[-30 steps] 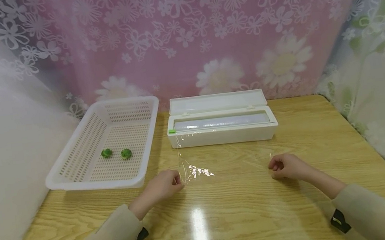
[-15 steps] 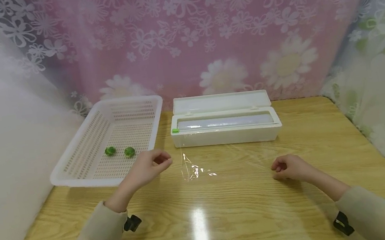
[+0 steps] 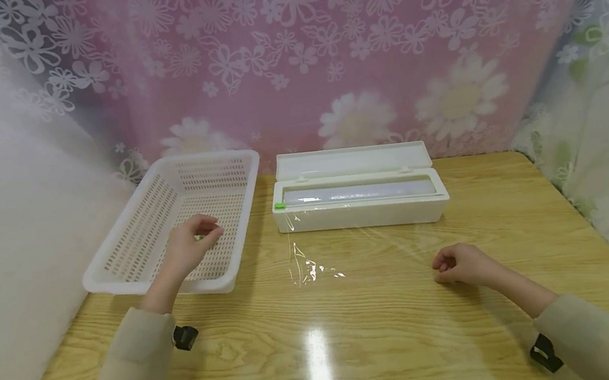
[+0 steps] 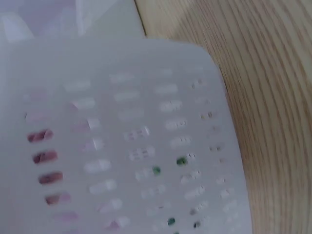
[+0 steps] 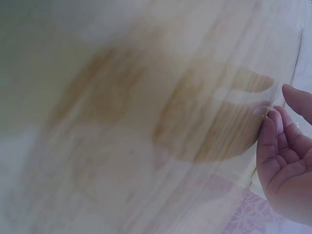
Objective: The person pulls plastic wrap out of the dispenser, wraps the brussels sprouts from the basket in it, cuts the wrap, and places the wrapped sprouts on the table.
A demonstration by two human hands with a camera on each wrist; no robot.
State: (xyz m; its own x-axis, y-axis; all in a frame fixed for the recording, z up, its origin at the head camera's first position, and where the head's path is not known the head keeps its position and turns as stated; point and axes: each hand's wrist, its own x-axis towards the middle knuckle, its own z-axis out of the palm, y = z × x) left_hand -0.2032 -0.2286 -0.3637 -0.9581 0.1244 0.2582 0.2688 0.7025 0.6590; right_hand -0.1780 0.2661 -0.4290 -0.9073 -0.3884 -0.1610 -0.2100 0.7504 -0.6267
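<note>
My left hand [image 3: 188, 245] is over the white perforated basket [image 3: 96, 282], fingers loosely bent and nothing seen between them. It hides most of the small green sprouts [image 4: 182, 161], which look like Brussels sprouts; bits of green show through the basket's slots in the left wrist view, where the hand itself is out of sight. A clear sheet of plastic wrap [image 3: 312, 271] runs from the white wrap dispenser [image 3: 361, 215] toward me over the table. At its near right corner my right hand [image 3: 462, 264] pinches the film, whose creases lead to the fingertips [image 5: 267, 117].
The dispenser's lid [image 3: 352, 160] stands up at the back, with the roll [image 3: 359, 192] visible inside and a green slider [image 3: 280, 205] at its left end. A floral curtain [image 3: 277, 60] borders the wooden table [image 3: 255, 348] behind and at the sides.
My left hand has let go of the film's left corner and moved left and forward to over the basket, covering the sprouts. My right hand has stayed in place at the film.
</note>
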